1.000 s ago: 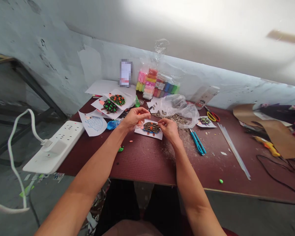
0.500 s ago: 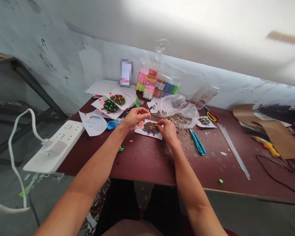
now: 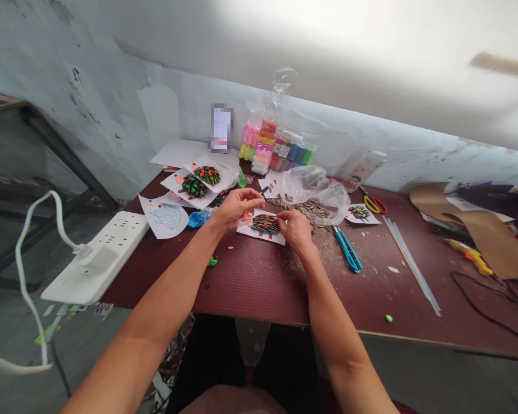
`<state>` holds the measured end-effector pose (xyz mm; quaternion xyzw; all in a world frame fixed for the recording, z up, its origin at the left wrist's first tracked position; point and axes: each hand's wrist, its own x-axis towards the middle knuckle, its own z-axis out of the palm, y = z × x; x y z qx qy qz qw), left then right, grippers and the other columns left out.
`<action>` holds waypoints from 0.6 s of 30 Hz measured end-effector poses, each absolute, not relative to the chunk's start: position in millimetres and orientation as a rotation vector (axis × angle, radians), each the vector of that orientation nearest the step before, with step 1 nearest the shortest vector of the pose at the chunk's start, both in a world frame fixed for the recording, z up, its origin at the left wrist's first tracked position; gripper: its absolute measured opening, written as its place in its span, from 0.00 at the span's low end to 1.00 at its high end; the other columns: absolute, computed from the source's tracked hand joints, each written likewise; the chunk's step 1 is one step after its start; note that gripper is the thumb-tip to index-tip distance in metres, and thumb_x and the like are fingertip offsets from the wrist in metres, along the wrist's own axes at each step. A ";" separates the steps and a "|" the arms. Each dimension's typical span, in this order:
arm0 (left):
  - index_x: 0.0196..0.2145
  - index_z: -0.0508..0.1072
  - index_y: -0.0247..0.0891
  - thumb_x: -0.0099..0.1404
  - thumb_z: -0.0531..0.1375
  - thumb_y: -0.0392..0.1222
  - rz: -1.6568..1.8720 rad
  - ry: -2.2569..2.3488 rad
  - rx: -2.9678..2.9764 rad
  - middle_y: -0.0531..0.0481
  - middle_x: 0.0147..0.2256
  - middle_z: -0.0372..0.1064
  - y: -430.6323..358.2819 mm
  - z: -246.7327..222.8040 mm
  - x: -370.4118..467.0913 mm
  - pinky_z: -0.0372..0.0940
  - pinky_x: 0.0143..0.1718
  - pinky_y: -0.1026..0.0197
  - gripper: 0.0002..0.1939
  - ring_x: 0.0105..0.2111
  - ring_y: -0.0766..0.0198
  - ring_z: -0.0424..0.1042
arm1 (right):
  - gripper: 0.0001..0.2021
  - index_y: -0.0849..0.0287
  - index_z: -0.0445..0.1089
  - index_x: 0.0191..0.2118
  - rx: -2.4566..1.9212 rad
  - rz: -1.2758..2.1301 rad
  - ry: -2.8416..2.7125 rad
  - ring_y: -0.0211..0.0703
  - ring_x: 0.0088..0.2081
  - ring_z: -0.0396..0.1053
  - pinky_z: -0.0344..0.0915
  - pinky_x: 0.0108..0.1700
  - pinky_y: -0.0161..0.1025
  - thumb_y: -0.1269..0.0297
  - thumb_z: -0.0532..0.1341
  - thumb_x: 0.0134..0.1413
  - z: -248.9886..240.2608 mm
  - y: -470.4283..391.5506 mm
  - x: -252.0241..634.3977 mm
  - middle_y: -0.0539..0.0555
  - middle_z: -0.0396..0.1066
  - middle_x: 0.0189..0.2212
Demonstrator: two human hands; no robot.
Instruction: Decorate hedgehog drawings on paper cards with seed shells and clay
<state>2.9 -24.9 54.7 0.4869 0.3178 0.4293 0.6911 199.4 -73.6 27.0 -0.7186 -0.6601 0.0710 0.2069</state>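
Working over a dark red bench [image 3: 259,282], the left hand [image 3: 235,207] keeps a narrow pinching grip on something too small to tell. Just right, the white paper card bearing a seed-covered hedgehog [image 3: 263,226] lies flat; the right hand [image 3: 296,229] presses fingertips onto it, beside turquoise scissors [image 3: 347,249].

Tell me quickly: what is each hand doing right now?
Left hand: fingers curled shut, contents hidden.
Right hand: fingers pinched at the hedgehog card.
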 end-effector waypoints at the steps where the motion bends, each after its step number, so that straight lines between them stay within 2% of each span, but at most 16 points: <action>1: 0.29 0.72 0.33 0.55 0.73 0.36 0.960 0.711 1.088 0.53 0.26 0.73 -24.7 54.7 2.8 0.48 0.14 0.72 0.12 0.13 0.79 0.57 | 0.12 0.53 0.82 0.42 -1.997 0.193 -1.818 0.48 0.41 0.73 0.64 0.44 0.40 0.68 0.61 0.58 27.3 -73.6 199.5 0.57 0.79 0.40; 6: 0.30 0.75 0.32 0.56 0.72 0.37 0.939 0.705 1.093 0.52 0.26 0.73 -22.7 52.3 2.3 0.48 0.14 0.71 0.10 0.14 0.79 0.56 | 0.10 0.55 0.80 0.36 -1.823 0.221 -1.657 0.45 0.36 0.73 0.65 0.42 0.39 0.65 0.60 0.57 30.2 -72.7 199.8 0.55 0.79 0.35; 10: 0.34 0.78 0.32 0.57 0.72 0.36 0.892 0.699 1.123 0.56 0.21 0.68 -22.0 46.7 3.7 0.54 0.16 0.69 0.09 0.14 0.77 0.56 | 0.13 0.59 0.78 0.35 -1.572 0.477 -1.537 0.41 0.29 0.68 0.64 0.34 0.36 0.57 0.59 0.59 35.6 -72.8 196.8 0.52 0.76 0.28; 13: 0.37 0.76 0.33 0.56 0.73 0.38 0.873 0.700 1.151 0.55 0.24 0.70 -23.7 44.3 5.9 0.55 0.17 0.69 0.13 0.14 0.77 0.58 | 0.16 0.59 0.79 0.39 -1.417 0.677 -1.492 0.40 0.30 0.68 0.65 0.34 0.36 0.51 0.63 0.55 40.1 -74.5 192.0 0.52 0.77 0.30; 16: 0.33 0.72 0.35 0.52 0.75 0.40 0.876 0.698 1.179 0.56 0.26 0.69 -26.9 46.2 7.8 0.53 0.17 0.70 0.17 0.16 0.77 0.60 | 0.20 0.57 0.81 0.43 -1.317 0.811 -1.500 0.41 0.32 0.70 0.66 0.35 0.37 0.47 0.66 0.52 43.4 -77.4 187.3 0.53 0.78 0.33; 18: 0.30 0.70 0.35 0.50 0.76 0.42 0.872 0.696 1.205 0.58 0.25 0.66 -29.1 49.0 8.4 0.53 0.18 0.71 0.19 0.18 0.77 0.61 | 0.19 0.57 0.81 0.41 -1.276 0.817 -1.523 0.40 0.32 0.70 0.66 0.36 0.37 0.48 0.67 0.52 44.6 -79.5 185.4 0.54 0.78 0.34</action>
